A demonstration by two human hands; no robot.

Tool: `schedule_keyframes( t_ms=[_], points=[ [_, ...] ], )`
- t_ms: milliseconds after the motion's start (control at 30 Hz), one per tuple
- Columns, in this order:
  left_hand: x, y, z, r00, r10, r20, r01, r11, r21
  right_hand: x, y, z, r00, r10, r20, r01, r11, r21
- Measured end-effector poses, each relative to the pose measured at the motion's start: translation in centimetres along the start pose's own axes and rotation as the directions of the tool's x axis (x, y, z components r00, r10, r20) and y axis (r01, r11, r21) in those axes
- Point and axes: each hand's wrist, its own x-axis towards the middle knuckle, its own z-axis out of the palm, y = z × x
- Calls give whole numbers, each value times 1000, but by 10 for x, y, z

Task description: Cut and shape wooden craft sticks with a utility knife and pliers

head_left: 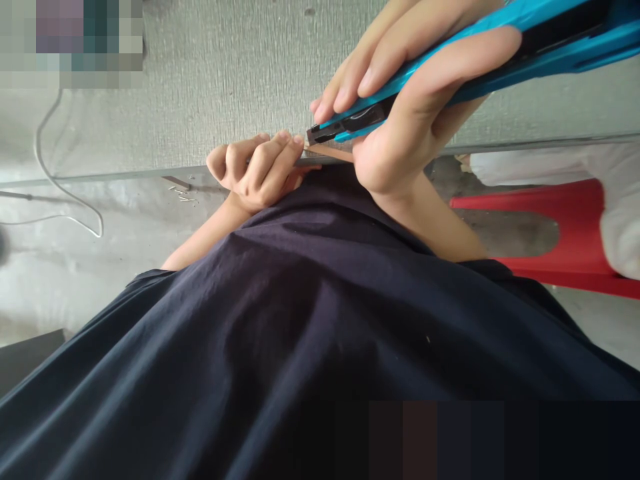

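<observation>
My right hand (405, 100) is wrapped round a long blue utility knife (500, 50), its black tip pointing left and down toward the edge of a grey textured table (215, 73). My left hand (257, 170) is curled closed just left of the tip, its fingers pinching a thin tan strip (327, 152) that lies along the table edge. The knife tip sits close above that strip. My dark shirt (320, 320) fills the lower part of the view and hides what lies under my hands.
A white cable (65, 200) loops over the table edge at the left. Small wood shavings (183, 193) lie on the floor below the edge. A red plastic stool (550, 227) and a white-sleeved person (615, 207) are at the right.
</observation>
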Motion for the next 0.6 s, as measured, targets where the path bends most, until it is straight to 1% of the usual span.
schedule_keyframes(
  t_ms=[33, 67, 100, 133, 200, 267, 333, 400, 467, 533, 600],
  points=[
    [0, -4, 4, 999, 17, -36, -17, 1000, 12, 2, 2, 0, 994, -107, -6, 108, 994, 22],
    [-1, -7, 7, 996, 39, -84, -37, 999, 30, 5, 4, 1, 978, -207, -11, 208, 977, 48],
    [-1, -10, 10, 992, 56, -114, -52, 998, 42, 7, 5, 1, 959, -283, -18, 284, 956, 70],
    [0, -12, 11, 990, 66, -123, -61, 997, 47, 8, 5, 2, 943, -331, -27, 332, 940, 83],
    [1, -14, 12, 995, 58, -85, -56, 998, 30, 10, 5, 3, 931, -360, -57, 363, 929, 75],
    [2, -14, 11, 997, 49, -53, -49, 999, 12, 9, 4, 5, 930, -358, -84, 362, 931, 44],
    [2, -15, 12, 994, 69, -87, -68, 998, 20, 9, 6, 5, 927, -368, -69, 370, 929, 20],
    [0, -18, 14, 982, 111, -150, -105, 993, 48, 10, 9, 4, 921, -389, -21, 390, 921, 20],
    [-1, -20, 15, 970, 140, -198, -128, 989, 75, 12, 14, 3, 898, -440, 12, 439, 896, 61],
    [-1, -21, 14, 971, 147, -191, -133, 988, 85, 13, 16, 2, 882, -470, 28, 465, 880, 101],
    [1, -18, 11, 978, 143, -149, -132, 988, 83, 13, 16, -1, 893, -449, 33, 444, 890, 101]
  ],
)
